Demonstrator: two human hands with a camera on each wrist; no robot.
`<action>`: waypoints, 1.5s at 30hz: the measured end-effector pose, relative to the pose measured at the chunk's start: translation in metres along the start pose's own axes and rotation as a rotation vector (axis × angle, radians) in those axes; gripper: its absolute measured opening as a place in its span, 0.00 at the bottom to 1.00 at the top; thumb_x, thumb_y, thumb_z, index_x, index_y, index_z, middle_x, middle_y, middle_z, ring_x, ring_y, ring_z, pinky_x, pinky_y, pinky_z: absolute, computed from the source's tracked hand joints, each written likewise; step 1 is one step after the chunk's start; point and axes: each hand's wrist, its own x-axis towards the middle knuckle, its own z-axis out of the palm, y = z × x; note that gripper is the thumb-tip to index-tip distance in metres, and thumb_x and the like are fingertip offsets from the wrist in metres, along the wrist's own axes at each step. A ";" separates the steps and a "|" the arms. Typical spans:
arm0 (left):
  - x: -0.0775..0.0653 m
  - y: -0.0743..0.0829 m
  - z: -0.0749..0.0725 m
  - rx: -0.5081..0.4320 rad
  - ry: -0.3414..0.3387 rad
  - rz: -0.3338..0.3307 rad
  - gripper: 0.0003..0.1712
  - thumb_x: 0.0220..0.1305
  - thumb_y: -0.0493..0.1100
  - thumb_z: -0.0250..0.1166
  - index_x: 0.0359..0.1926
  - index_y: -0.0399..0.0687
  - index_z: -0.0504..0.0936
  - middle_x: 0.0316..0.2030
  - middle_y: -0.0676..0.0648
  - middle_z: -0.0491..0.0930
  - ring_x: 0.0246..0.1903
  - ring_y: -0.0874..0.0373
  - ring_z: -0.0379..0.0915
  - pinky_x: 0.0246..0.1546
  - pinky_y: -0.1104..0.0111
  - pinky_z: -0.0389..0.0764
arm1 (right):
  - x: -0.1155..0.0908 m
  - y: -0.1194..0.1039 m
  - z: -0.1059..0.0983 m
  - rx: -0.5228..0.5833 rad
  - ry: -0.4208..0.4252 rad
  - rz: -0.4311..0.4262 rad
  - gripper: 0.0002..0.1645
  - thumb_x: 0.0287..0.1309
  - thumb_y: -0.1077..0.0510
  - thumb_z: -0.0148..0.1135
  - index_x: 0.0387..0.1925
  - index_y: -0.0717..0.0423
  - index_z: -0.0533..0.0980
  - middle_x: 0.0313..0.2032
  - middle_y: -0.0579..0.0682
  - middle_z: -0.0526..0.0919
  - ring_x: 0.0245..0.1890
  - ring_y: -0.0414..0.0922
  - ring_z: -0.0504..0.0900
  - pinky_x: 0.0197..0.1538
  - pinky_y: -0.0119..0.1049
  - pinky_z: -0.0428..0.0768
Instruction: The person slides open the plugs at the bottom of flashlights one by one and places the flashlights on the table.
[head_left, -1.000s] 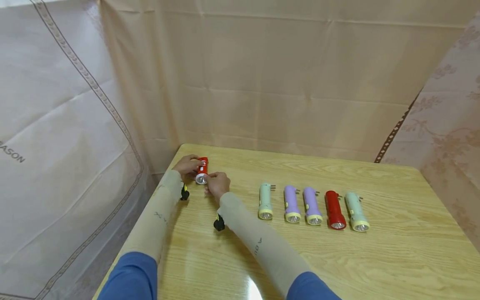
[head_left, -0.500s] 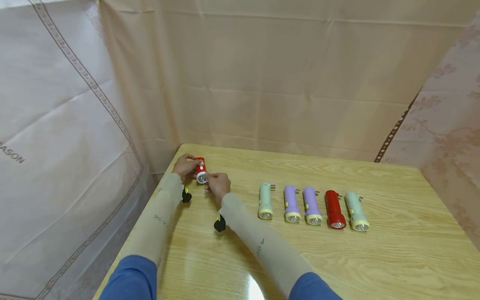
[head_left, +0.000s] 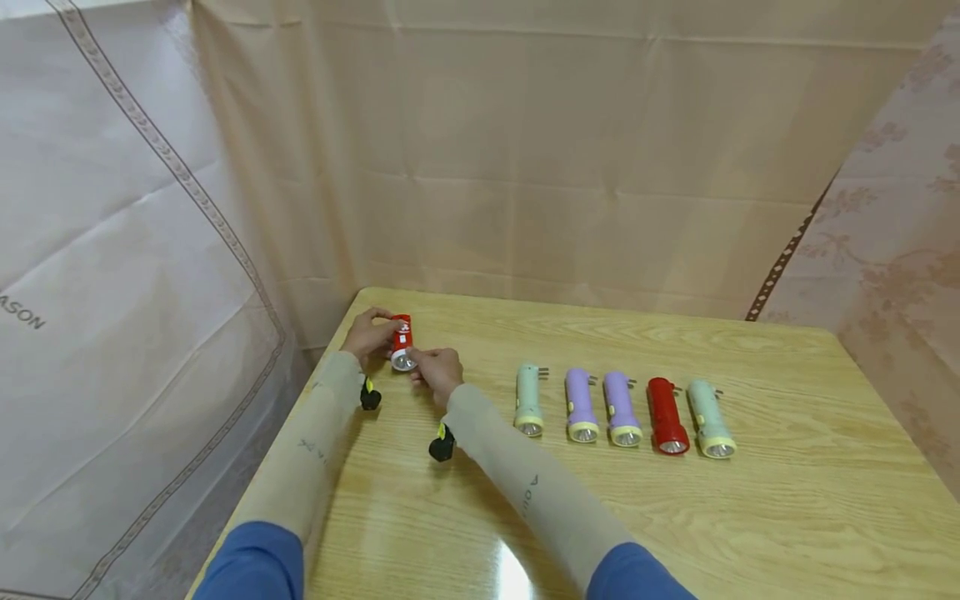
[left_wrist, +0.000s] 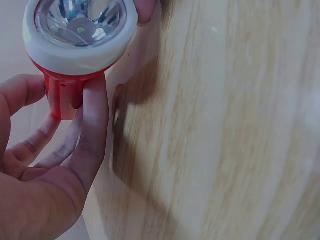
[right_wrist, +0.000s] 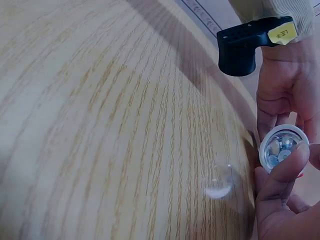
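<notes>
A red flashlight [head_left: 402,340] with a white rim is held near the table's far left corner. My left hand [head_left: 369,335] grips its red body from the left, with the thumb on top. In the left wrist view the left fingers curl round the body behind the white rim [left_wrist: 80,60]. My right hand [head_left: 441,372] pinches the lens end. The right wrist view shows the right thumb [right_wrist: 292,162] over the edge of the clear lens and fingers beneath. Part of the flashlight's body is hidden by the left hand.
To the right, several flashlights lie in a row, lenses toward me: a pale green one [head_left: 528,400], two purple ones, a dark red one [head_left: 666,417] and another pale green one [head_left: 711,418]. Metal plug prongs stick out of them. Cloth hangs [head_left: 495,167] behind the wooden table [head_left: 480,492].
The red flashlight has turned slightly in the left hand, so more of its white marking shows. Both hands stay nearly in place; the head view has shifted a little.
</notes>
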 end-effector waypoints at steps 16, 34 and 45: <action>-0.020 0.004 0.010 -0.046 -0.011 0.004 0.27 0.64 0.46 0.64 0.60 0.45 0.67 0.45 0.35 0.78 0.29 0.55 0.81 0.28 0.64 0.84 | -0.017 -0.005 -0.023 -0.071 -0.099 -0.012 0.13 0.57 0.53 0.67 0.36 0.59 0.81 0.23 0.49 0.78 0.19 0.36 0.71 0.27 0.31 0.71; -0.059 0.008 0.030 -0.065 -0.061 0.063 0.24 0.63 0.49 0.65 0.56 0.48 0.69 0.47 0.35 0.77 0.37 0.47 0.81 0.39 0.55 0.83 | -0.048 -0.006 -0.062 -0.114 -0.211 0.026 0.19 0.55 0.49 0.68 0.42 0.58 0.80 0.36 0.52 0.82 0.22 0.36 0.72 0.29 0.28 0.73; -0.086 0.007 0.046 -0.068 -0.121 0.059 0.24 0.63 0.49 0.65 0.57 0.50 0.70 0.45 0.37 0.79 0.37 0.48 0.81 0.37 0.57 0.84 | -0.075 -0.003 -0.085 -0.134 -0.236 0.045 0.20 0.55 0.50 0.68 0.44 0.59 0.80 0.36 0.51 0.84 0.23 0.37 0.71 0.28 0.27 0.72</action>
